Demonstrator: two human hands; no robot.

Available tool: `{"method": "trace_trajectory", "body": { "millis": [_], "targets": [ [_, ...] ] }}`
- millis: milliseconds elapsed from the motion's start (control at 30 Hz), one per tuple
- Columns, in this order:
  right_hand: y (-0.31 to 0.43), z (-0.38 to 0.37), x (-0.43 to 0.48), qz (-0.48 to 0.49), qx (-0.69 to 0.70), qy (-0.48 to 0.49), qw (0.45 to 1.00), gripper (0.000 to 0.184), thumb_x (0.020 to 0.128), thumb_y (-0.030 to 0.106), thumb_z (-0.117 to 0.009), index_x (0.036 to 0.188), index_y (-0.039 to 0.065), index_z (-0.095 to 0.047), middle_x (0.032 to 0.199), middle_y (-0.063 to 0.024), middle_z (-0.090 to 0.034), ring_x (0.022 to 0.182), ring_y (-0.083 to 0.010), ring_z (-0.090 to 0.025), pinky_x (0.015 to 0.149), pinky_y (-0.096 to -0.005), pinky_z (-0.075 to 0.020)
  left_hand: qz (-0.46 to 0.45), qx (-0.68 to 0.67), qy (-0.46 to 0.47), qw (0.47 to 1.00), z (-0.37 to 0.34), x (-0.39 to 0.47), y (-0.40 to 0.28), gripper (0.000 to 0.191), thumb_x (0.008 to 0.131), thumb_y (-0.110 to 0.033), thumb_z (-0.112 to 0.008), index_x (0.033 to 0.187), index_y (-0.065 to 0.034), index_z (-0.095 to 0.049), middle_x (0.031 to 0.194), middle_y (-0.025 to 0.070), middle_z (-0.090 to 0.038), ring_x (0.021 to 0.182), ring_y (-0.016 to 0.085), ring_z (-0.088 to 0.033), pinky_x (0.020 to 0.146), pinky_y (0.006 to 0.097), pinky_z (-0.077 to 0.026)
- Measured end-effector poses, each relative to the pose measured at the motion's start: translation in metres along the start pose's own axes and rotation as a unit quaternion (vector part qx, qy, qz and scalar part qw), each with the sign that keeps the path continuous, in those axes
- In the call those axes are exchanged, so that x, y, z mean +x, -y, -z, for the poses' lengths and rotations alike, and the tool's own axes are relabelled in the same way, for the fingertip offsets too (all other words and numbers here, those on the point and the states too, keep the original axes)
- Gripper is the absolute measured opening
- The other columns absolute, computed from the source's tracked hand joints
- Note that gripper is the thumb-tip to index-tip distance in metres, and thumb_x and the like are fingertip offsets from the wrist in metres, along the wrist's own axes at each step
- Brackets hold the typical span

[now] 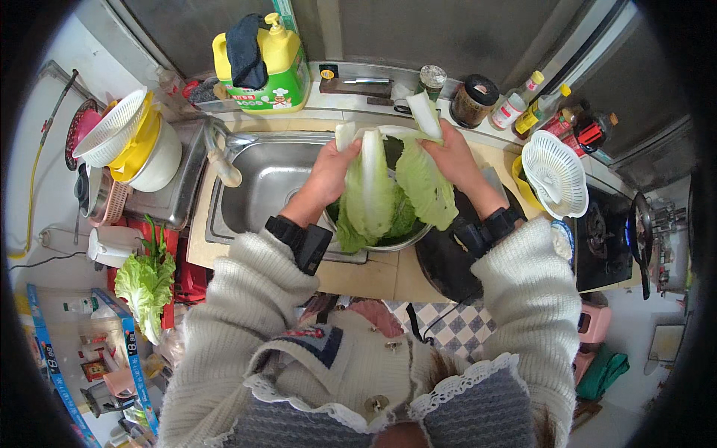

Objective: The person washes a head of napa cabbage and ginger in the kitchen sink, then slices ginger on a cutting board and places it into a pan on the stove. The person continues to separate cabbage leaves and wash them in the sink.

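Note:
My left hand (330, 171) grips napa cabbage leaves (372, 190) by their white stem ends. In my right hand (455, 157) is another cabbage leaf (428, 179), its pale stem sticking up past the fingers. Both hands hang over a metal basin (400, 245) at the right side of the sink. More green leaves (404, 215) lie inside the basin, partly hidden by the held ones. To the left is the stainless steel sink (257, 185) with its faucet (224, 162).
A round black board (448, 269) lies right of the basin. Beyond stand a white plastic colander (554, 173) and several bottles (535, 115). At far right, a pan (641, 235) sits over a blue flame on the gas stove (596, 229). A yellow-green detergent jug (274, 73) stands behind the sink.

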State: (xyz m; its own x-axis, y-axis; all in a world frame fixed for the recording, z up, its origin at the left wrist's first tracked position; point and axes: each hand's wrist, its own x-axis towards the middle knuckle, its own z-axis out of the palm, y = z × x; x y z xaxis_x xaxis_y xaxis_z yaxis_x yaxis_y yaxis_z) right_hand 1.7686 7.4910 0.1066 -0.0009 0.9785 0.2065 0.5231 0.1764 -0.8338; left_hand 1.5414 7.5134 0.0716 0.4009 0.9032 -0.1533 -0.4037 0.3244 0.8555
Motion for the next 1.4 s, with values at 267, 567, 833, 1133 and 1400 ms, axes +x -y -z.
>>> {"method": "trace_trajectory", "body": {
  "millis": [267, 567, 833, 1133, 1400],
  "targets": [
    [0.007, 0.015, 0.012, -0.001, -0.186, -0.072, 0.980, 0.028, 0.084, 0.014, -0.059, 0.104, 0.001, -0.044, 0.090, -0.0280, -0.059, 0.087, -0.0448, -0.057, 0.071, -0.0447, -0.0458, -0.012, 0.101, -0.115, 0.988, 0.033, -0.006, -0.004, 0.021, 0.095, -0.015, -0.049, 0.109, -0.0030, -0.057, 0.095, 0.0038, -0.063, 0.080, 0.012, -0.060, 0.071, 0.0285, -0.049],
    [-0.022, -0.062, -0.010, -0.099, -0.049, 0.085, 0.990, 0.071, 0.080, 0.041, -0.067, 0.126, -0.005, -0.040, 0.118, -0.0227, -0.052, 0.106, -0.0319, -0.055, 0.089, -0.0371, -0.0438, 0.003, -0.022, -0.115, 0.993, 0.021, 0.005, 0.011, 0.024, 0.093, -0.011, -0.049, 0.114, -0.0006, -0.051, 0.104, 0.0096, -0.060, 0.090, 0.020, -0.061, 0.074, 0.0334, -0.051],
    [-0.001, -0.029, -0.004, -0.131, -0.046, 0.159, 0.977, 0.051, 0.077, 0.023, -0.067, 0.118, -0.002, -0.050, 0.096, -0.0143, -0.063, 0.087, -0.0205, -0.059, 0.078, -0.0324, -0.0480, -0.043, 0.141, -0.078, 0.986, 0.009, 0.016, 0.014, 0.021, 0.092, -0.009, -0.048, 0.111, -0.0012, -0.052, 0.094, 0.0070, -0.060, 0.078, 0.016, -0.059, 0.066, 0.0288, -0.050],
    [0.010, 0.003, -0.004, -0.199, 0.195, 0.106, 0.955, 0.056, 0.082, 0.024, -0.066, 0.127, 0.001, -0.041, 0.103, -0.0088, -0.060, 0.088, -0.0160, -0.058, 0.076, -0.0304, -0.0483, -0.040, 0.201, -0.020, 0.978, 0.022, 0.039, 0.040, 0.043, 0.086, -0.018, -0.060, 0.120, 0.0046, -0.048, 0.100, 0.0110, -0.060, 0.089, 0.021, -0.057, 0.080, 0.0335, -0.047],
    [0.008, -0.056, -0.019, -0.274, 0.263, 0.131, 0.916, 0.054, 0.086, 0.023, -0.055, 0.130, 0.000, -0.035, 0.110, -0.0151, -0.054, 0.099, -0.0218, -0.054, 0.087, -0.0321, -0.0429, -0.015, 0.167, 0.002, 0.986, -0.002, 0.017, 0.026, 0.047, 0.077, -0.024, -0.072, 0.114, -0.0012, -0.053, 0.102, 0.0081, -0.059, 0.088, 0.015, -0.058, 0.076, 0.0281, -0.048]
  ]
}}
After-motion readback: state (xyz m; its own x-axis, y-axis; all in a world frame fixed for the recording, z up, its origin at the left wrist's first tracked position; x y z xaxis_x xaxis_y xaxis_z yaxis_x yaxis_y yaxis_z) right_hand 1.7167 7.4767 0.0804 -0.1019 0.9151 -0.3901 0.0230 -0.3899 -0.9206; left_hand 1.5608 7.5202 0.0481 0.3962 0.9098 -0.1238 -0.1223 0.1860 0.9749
